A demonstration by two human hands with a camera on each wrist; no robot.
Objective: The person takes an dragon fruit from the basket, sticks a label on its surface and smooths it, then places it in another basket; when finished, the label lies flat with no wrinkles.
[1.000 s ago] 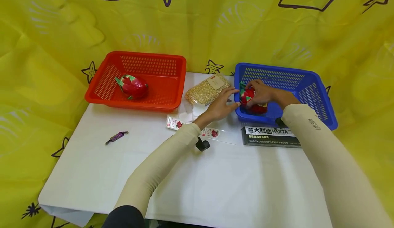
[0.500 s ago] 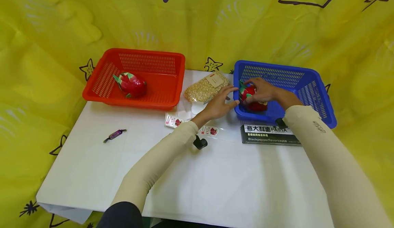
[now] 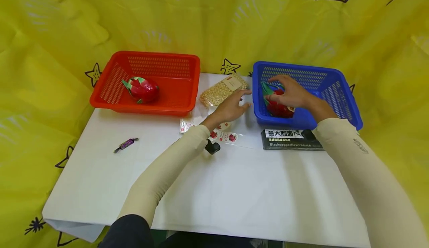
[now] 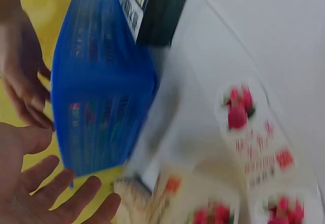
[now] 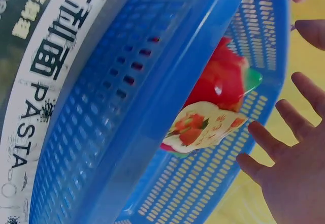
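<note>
Hovering your right hand (image 3: pixel 293 93) spread and empty over the red dragon fruit (image 3: pixel 278 108) in the blue plastic basket (image 3: pixel 335 78). Left hand (image 3: pixel 231 108) empty too, fingers loose, near the basket's left rim. Lift straight up, clearing the wall.

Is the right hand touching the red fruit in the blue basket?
Apart. The right wrist view shows the right hand open, with bare basket mesh between its fingers and the fruit.

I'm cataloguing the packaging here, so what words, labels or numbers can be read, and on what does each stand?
"意大利面 PA": pasta box, white strip, head view; the right wrist hides the rest.
"Blackpepperflavorsauce": same box, lower line.
"面 PASTA": same box, right wrist view.
Sleeve lettering: too small to read.
Grain bag tag, sachets, dragon fruit label: print too blurred to read.
</note>
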